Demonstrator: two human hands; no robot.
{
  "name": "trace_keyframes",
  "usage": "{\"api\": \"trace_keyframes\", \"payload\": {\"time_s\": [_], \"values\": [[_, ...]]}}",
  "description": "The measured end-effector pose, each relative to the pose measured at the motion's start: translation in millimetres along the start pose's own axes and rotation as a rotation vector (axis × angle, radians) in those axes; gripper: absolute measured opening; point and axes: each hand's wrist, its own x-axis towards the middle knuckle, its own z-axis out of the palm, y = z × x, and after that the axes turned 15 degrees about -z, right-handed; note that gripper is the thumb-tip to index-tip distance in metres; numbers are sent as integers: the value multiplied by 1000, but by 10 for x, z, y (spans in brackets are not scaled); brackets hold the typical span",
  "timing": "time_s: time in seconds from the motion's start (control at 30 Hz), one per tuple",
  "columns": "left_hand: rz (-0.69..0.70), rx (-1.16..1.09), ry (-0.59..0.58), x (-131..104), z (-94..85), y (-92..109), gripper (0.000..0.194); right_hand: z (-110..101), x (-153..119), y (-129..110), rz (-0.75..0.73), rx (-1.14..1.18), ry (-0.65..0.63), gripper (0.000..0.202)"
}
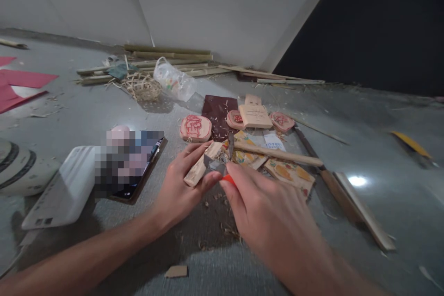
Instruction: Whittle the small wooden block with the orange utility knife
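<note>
In the middle of the view, my left hand (180, 185) is closed around a small wooden block (199, 169), holding it tilted. My right hand (267, 212) grips a knife by its orange handle (228, 179). The grey knife blade (215, 165) lies against the block's side, with my left thumb at its near edge. Just beyond, a hammer (277, 153) rests with its wooden handle to the right. Behind it are rounded wooden pieces with red drawings, among them a left one (195, 128) and a right one (282, 121).
A phone (147, 166) leans against a white power bank (64, 189) on the left, beside a patterned round pot (21, 166). Bamboo sticks (173, 54), a woven ball (142, 85) and a plastic bag (173, 78) lie behind. Painted wood (289, 173), a long-handled tool (340, 194) and shavings lie right.
</note>
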Motion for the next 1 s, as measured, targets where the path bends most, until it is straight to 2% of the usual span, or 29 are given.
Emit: {"api": "trace_keyframes", "payload": {"time_s": [0.17,0.27,0.47,0.67,1.0], "values": [[7,-1,-10,28,-20,-75,56,-28,24,67,-14,184,-96,30],[17,-23,-28,40,-31,-84,57,-33,30,87,-5,223,-112,30],[-2,-40,-36,33,-26,3,49,-6,26,45,30,159,-56,31],[-28,-55,-9,-3,-5,46,48,16,7,-6,12,26,17,24],[-51,-51,-5,-6,-2,79,47,44,-12,-22,1,-19,17,23]]}}
